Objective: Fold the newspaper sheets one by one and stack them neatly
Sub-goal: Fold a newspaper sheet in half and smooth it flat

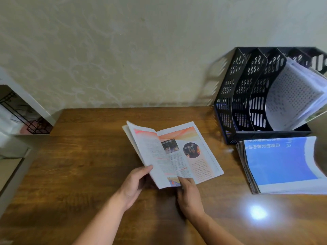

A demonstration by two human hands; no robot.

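Pale patterned wallpaper (106, 50) backs a brown wooden table (79, 156). At its right rear, a black file rack (235, 96) holds printed papers (292, 96) in its rightmost slot; a stack of sheets (283, 163) lies just before it. At centre the newspaper sheet (177, 152) lies half-folded: the left hand (134, 184) grips its raised left flap, and the right hand (189, 195) presses its near edge, fingers curled.
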